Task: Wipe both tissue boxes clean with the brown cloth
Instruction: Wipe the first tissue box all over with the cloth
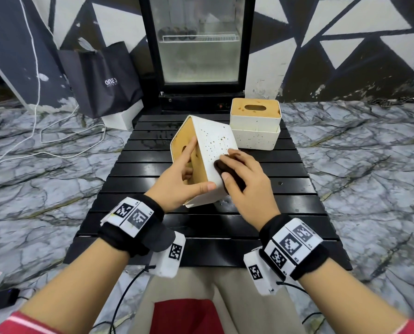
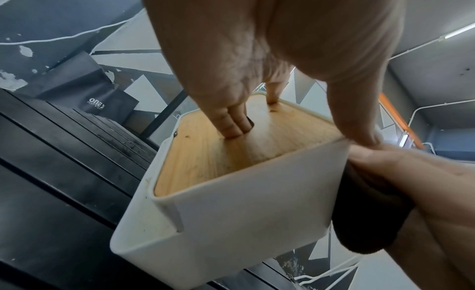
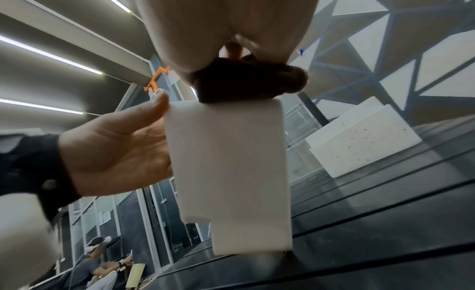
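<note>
Near tissue box (image 1: 209, 150) tipped on the black slatted counter (image 1: 285, 165), wooden lid (image 2: 231, 144) facing nine o'clock, spotted white side up. Left hand (image 1: 177, 182) grips it: thumb on the near white edge, two fingers (image 2: 235, 124) curled into the lid slot, tips hidden inside. Right hand (image 1: 247, 182) holds the brown cloth (image 1: 227, 169) pressed on the spotted side; the cloth is mostly covered by the hand and its size is hard to make out. Second tissue box (image 1: 255, 124) stands upright at one o'clock, apart from the first, spots on its lower half. Box's resting edge is hidden behind the hands.
</note>
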Available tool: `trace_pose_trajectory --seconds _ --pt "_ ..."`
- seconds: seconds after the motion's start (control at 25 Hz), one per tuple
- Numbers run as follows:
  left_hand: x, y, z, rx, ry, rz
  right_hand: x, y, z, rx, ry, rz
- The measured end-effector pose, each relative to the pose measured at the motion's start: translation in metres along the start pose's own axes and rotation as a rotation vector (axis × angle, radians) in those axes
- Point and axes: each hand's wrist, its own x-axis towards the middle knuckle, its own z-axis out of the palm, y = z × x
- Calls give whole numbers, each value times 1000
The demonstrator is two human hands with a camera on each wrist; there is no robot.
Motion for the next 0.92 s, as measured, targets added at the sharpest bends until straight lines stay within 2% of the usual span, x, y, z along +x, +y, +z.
trace_pose_trajectory --seconds 0.08,0.32,0.48,0.72,0.92 --pt "0 1 0 11 -12 12 4 -2 4 -9 5 -40" --pt "0 4 -3 -11 -7 14 1 7 2 -1 -16 48" --pt "1 6 -2 -4 -37 27 -1 -4 7 15 -50 -44" --pt "4 4 -5 -52 -18 2 8 2 3 7 -94 -27" --pt "6 4 -5 -51 -55 25 11 -7 6 36 -135 -131"
